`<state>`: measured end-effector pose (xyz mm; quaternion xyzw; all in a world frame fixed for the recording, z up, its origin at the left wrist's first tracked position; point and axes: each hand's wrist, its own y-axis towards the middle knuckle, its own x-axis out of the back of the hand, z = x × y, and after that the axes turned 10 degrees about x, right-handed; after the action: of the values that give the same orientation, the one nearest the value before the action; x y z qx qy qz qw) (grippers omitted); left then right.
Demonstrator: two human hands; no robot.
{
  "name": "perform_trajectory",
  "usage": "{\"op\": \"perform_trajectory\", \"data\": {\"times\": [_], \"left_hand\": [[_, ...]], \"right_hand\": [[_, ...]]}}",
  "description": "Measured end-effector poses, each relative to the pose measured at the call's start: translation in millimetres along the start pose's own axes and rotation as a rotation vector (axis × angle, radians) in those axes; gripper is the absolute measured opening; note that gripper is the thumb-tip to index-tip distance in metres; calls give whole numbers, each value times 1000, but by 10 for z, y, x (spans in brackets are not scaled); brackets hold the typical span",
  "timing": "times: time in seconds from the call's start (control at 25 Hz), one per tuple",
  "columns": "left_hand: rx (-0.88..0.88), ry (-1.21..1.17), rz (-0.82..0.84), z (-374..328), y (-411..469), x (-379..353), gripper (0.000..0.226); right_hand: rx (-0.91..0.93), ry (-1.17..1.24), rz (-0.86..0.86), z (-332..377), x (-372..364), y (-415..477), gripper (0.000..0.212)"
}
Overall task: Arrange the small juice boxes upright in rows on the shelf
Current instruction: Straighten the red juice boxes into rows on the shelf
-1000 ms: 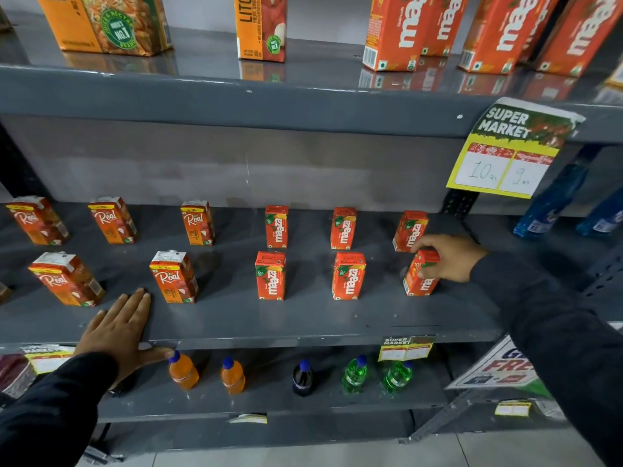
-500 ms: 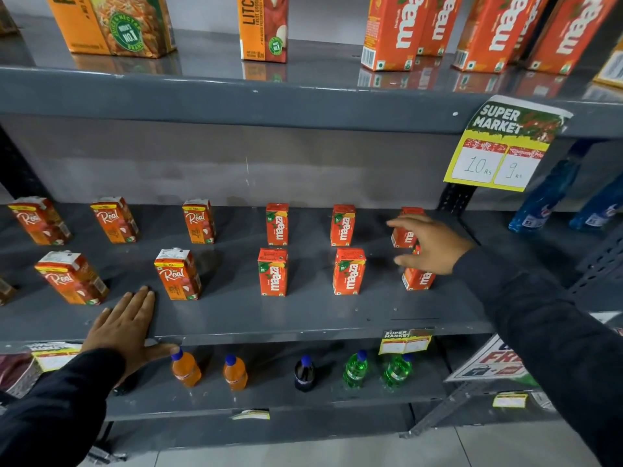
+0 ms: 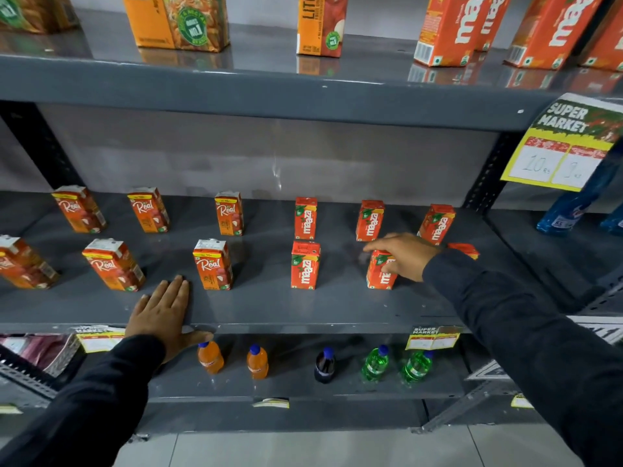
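Small juice boxes stand upright in two rows on the grey middle shelf (image 3: pixel 269 308). On the left are "Real" boxes, three at the back (image 3: pixel 229 214) and three in front (image 3: pixel 212 264). On the right are red "Maaza" boxes, three at the back (image 3: pixel 369 220) and one free in front (image 3: pixel 305 266). My right hand (image 3: pixel 403 256) grips the top of the front-row Maaza box (image 3: pixel 379 276), thumb on its face. Another Maaza box (image 3: pixel 464 249) shows partly behind my sleeve. My left hand (image 3: pixel 161 311) lies flat on the shelf's front edge, fingers apart.
Large juice cartons (image 3: pixel 451 28) stand on the shelf above. Small soda bottles (image 3: pixel 258 362) line the shelf below. A yellow price sign (image 3: pixel 563 146) hangs at the upper right, with blue bottles (image 3: pixel 569 210) beyond it. Price tags (image 3: pixel 433 337) are clipped to the shelf edge.
My right hand left the front right Maaza box, passed the back right one, and now holds the front box further left. My left hand stayed flat on the shelf edge.
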<state>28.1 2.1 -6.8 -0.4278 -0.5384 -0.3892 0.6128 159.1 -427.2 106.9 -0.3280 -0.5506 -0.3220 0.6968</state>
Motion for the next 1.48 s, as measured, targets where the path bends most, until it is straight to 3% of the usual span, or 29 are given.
{"op": "perform_trajectory", "data": {"times": [0.36,0.48,0.6,0.64,0.72,0.92,1.12,1.24,1.32,1.48], "left_hand": [[-15,-4,-23,9,11,-26,123],[-19,-14,-27,9,9,-20,122],[-26,-19,-29,1,-1,-31,121],[-32,-17,-27,0,1,-28,122],[-39,-15,-21,6,10,-14,122],[-47,-38,-7,20,-1,-32,121],[-72,-62,-31,72,27,-82,120],[-81,-70,-37,82,17,-84,117],[-108,-78,-38,86,10,-89,115],[-140,-81,-57,143,9,-58,110]], "right_hand": [[-26,50,15,-28,9,36,49],[-43,5,76,31,31,24,65],[124,-127,-149,320,69,48,82],[215,-113,-210,477,55,114,80],[292,-42,-166,822,-23,325,76],[200,26,-23,1104,-182,655,55],[182,47,76,1115,-114,690,56],[230,53,-52,1333,-29,697,74],[312,71,-198,1663,-30,833,70],[364,48,-92,2387,-308,1278,60]]}}
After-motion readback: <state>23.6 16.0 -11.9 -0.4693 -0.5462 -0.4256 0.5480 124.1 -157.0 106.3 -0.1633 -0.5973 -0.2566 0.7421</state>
